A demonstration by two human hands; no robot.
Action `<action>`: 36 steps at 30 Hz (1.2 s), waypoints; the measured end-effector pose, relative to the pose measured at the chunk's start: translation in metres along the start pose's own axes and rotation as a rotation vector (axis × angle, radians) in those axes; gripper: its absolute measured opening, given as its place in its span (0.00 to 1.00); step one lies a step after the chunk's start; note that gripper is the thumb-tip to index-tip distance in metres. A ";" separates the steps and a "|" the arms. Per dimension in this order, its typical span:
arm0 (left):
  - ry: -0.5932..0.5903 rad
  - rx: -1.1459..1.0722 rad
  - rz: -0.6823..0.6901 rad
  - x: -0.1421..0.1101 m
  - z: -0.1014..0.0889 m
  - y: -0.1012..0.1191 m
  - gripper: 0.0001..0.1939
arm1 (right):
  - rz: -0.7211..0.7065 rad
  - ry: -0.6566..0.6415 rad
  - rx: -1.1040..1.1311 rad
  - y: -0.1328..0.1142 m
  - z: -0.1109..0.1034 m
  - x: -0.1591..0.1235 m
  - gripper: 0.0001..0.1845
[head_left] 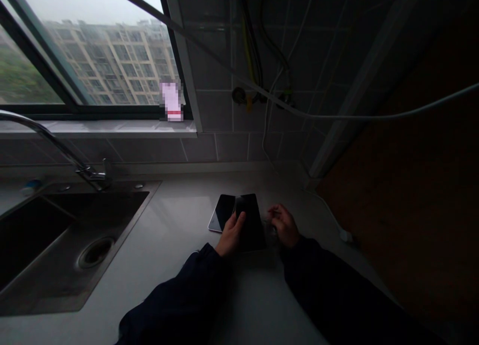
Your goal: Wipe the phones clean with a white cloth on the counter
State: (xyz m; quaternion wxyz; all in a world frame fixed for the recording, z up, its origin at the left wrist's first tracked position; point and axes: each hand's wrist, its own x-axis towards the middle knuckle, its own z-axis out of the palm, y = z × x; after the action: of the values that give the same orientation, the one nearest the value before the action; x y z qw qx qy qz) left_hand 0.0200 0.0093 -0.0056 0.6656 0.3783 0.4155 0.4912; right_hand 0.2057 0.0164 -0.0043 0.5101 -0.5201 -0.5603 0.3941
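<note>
On the pale worktop lies a flat tablet-like slab (221, 214) with a glossy dark face and a light edge. A second dark flat panel (253, 230) overlaps its right side; whether the two are joined, I cannot tell. My left hand (232, 232) grips the panel by its left edge, thumb on top and the other fingers mostly hidden. To the right of the panel, my right hand (284, 225) is closed with its fingers curled together. Something faint and see-through seems to hang below those fingers, too dim to name.
A steel sink (123, 240) with a chrome faucet (63, 145) is at the left. A white cable (337, 117) sags across the view. A white plug-like piece (346, 236) lies at the worktop's right edge. A window (112, 60) stands behind; hoses (254, 50) hang on the tiled wall.
</note>
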 end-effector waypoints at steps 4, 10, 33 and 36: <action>-0.033 -0.003 -0.004 0.002 -0.001 -0.004 0.40 | 0.066 -0.218 0.020 -0.004 0.009 -0.006 0.24; -0.031 0.026 -0.049 0.004 -0.004 -0.006 0.38 | 0.127 -0.299 0.018 0.001 0.010 -0.004 0.27; 0.310 1.397 0.685 0.006 -0.030 0.017 0.20 | 0.141 -0.063 -0.256 0.019 0.000 0.007 0.22; 0.376 1.501 0.593 0.006 -0.030 0.011 0.27 | 0.139 -0.066 -0.310 0.019 0.000 0.007 0.21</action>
State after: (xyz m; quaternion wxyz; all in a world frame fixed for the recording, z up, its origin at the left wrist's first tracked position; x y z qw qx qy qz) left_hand -0.0105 0.0203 -0.0076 -0.0019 0.7274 0.6203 0.2933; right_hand 0.2093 0.0260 -0.0218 0.3766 -0.6167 -0.5935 0.3544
